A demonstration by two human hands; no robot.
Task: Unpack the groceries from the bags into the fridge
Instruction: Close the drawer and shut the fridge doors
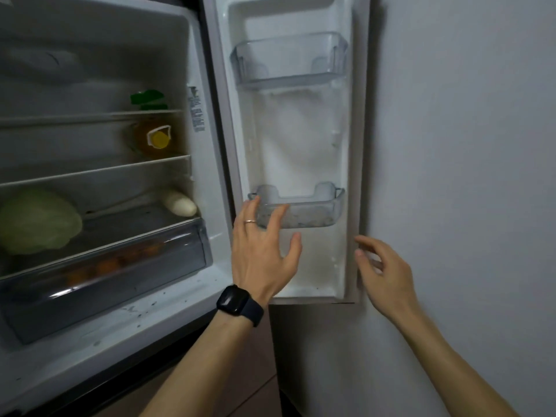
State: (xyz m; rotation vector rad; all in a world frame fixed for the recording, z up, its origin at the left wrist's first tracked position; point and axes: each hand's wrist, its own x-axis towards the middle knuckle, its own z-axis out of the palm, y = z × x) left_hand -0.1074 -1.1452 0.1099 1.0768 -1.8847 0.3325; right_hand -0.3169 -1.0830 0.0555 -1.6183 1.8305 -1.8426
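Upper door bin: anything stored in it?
No, the clear upper door bin shows only the white door liner through its walls, with no item inside.

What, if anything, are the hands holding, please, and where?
Nothing is held: the left hand spreads open at the clear plastic lower door bin; the right hand is empty.

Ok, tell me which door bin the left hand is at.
The lower door bin: the spread fingers of the left hand overlap its left front corner. The upper door bin sits well above, with no hand by it.
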